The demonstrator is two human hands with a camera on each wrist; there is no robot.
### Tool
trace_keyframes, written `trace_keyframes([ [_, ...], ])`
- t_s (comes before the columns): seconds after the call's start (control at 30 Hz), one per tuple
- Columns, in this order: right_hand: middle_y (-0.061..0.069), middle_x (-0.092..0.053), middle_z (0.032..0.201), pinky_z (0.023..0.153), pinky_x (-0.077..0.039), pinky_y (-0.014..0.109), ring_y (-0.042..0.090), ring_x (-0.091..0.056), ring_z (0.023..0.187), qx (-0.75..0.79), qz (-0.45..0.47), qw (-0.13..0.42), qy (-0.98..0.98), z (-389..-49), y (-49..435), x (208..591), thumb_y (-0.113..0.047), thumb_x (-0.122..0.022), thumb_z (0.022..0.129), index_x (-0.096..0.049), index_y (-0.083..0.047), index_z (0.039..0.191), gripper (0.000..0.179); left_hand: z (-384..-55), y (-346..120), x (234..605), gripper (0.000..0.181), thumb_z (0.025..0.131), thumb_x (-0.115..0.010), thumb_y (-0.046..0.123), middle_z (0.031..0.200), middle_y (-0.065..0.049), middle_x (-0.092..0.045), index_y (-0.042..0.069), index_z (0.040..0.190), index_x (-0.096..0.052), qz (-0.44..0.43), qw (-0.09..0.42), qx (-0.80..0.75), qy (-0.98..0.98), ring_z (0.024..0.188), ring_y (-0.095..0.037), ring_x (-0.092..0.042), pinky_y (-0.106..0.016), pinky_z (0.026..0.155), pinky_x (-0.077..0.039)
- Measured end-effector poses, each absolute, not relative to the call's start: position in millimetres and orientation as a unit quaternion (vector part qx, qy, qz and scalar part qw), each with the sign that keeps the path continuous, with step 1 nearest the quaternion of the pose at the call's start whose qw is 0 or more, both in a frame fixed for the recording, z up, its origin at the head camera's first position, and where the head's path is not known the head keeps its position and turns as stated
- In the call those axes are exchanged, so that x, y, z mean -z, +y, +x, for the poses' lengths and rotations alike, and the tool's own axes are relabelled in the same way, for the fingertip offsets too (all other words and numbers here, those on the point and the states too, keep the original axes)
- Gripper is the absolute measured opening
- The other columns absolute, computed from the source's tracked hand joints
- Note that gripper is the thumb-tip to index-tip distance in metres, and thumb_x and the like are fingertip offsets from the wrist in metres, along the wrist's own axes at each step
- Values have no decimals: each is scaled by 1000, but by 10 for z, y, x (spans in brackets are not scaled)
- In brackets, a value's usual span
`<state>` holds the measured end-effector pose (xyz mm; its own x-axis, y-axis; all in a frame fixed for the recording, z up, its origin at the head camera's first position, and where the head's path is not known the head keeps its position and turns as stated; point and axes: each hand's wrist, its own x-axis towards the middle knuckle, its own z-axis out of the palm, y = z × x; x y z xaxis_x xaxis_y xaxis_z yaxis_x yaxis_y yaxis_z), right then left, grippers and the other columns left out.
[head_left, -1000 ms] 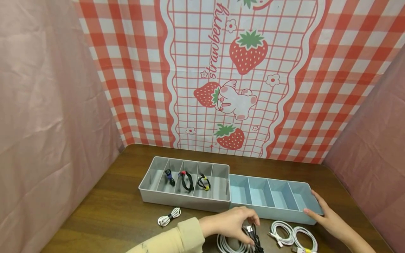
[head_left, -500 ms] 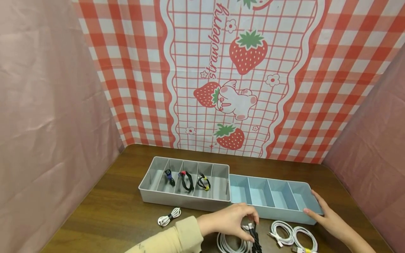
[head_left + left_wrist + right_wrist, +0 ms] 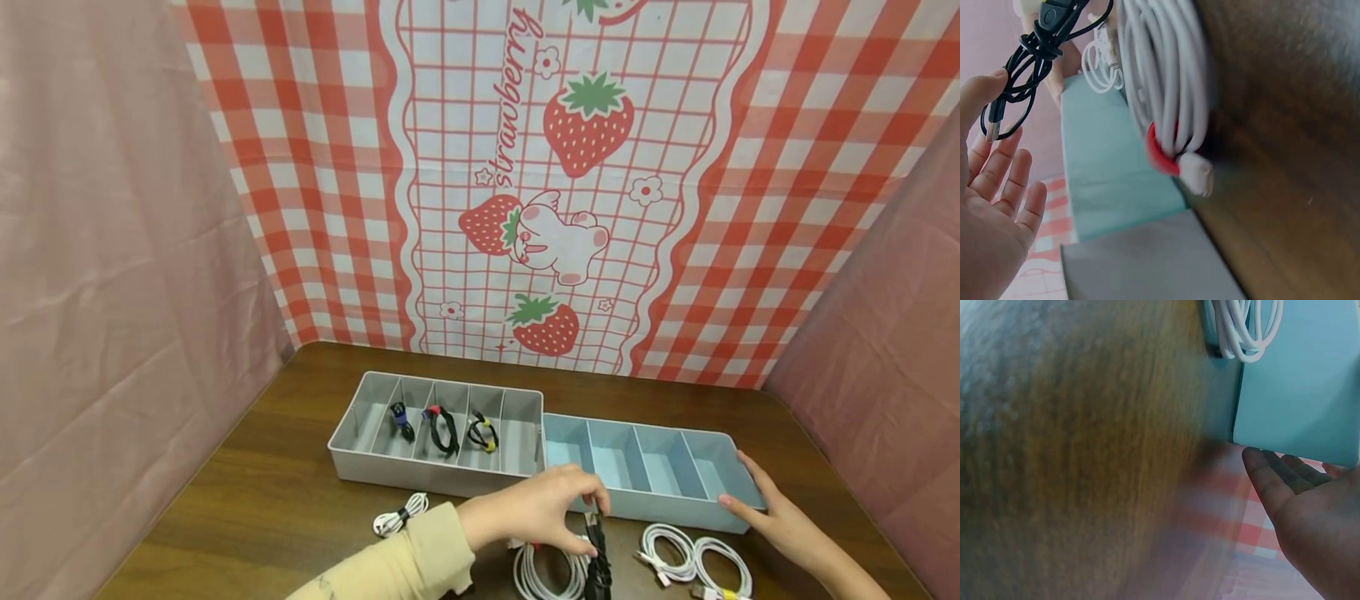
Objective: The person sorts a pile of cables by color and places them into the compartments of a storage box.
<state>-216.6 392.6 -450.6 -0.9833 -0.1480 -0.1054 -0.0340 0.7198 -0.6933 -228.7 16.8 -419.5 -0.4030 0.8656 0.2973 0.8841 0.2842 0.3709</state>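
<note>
My left hand [image 3: 542, 510] pinches a bundled black cable [image 3: 597, 571] between thumb and fingers, above the table in front of the boxes. In the left wrist view the black cable [image 3: 1044, 44] hangs in loops with a metal plug at the fingertips. Beneath it lies a thick white cable coil [image 3: 1163, 69] with a red tie [image 3: 1159, 153]. On the right, my right hand [image 3: 783, 521] holds the outer end of a light blue divided box [image 3: 637, 505], thumb over the front rim. Its fingers [image 3: 1266, 478] lie against that end in the right wrist view.
A grey divided box [image 3: 442, 477] adjoins the blue one on the left, with black cables [image 3: 444, 432] in its middle compartments. A small white cable [image 3: 390, 524] lies before it. Two white coils [image 3: 687, 550] lie before the blue box. A checked strawberry cloth [image 3: 337, 167] hangs behind.
My left hand has lifted the black cable a little and drawn slightly back to the left, uncovering more of the white coil. The right hand and both boxes stay put.
</note>
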Motion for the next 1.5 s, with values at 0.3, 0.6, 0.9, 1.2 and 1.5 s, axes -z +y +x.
trace_keyframes([
  [0.3, 43, 2, 145, 89, -20, 74, 66, -10, 126, 362, -55, 61, 929, -2161, 3922, 4518, -30, -53, 96, 12, -4, 149, 88, -2307, 104, 4029, 44, 74, -80, 36, 106, 12, -60, 20, 108, -57, -553, 43, 219, -803, 98, -1, -50, -11, 89, -33],
  [0.6, 42, 3, 146, 90, -19, 74, 65, -9, 127, 368, -56, 57, 927, -2165, 3930, 4527, -29, -53, 96, 12, -6, 150, 88, -2260, 65, 3927, 45, 73, -80, 38, 107, 14, -59, 21, 109, -58, -560, 73, 177, -806, 97, 1, -47, -13, 88, -33],
  [0.9, 42, 5, 146, 89, -19, 74, 65, -7, 127, 369, -57, 71, 925, -2161, 3930, 4506, -30, -51, 97, 12, -4, 149, 86, -2212, 2, 3822, 44, 74, -79, 40, 110, 16, -61, 23, 109, -58, -551, 90, 150, -816, 104, -2, -47, -18, 88, -34],
  [1.2, 41, 3, 146, 89, -21, 74, 65, -9, 126, 366, -60, 63, 927, -2146, 3939, 4533, -30, -51, 97, 12, -4, 149, 85, -2155, -62, 3695, 44, 75, -78, 38, 113, 16, -59, 23, 111, -59, -533, 90, 148, -828, 112, -3, -46, -18, 92, -34],
  [1.5, 42, 2, 146, 89, -21, 73, 65, -10, 127, 366, -62, 59, 927, -2157, 3940, 4534, -29, -52, 97, 12, -4, 150, 86, -2153, -140, 3540, 43, 76, -78, 37, 112, 16, -59, 22, 111, -59, -525, 116, 152, -829, 112, -3, -46, -21, 95, -35],
])
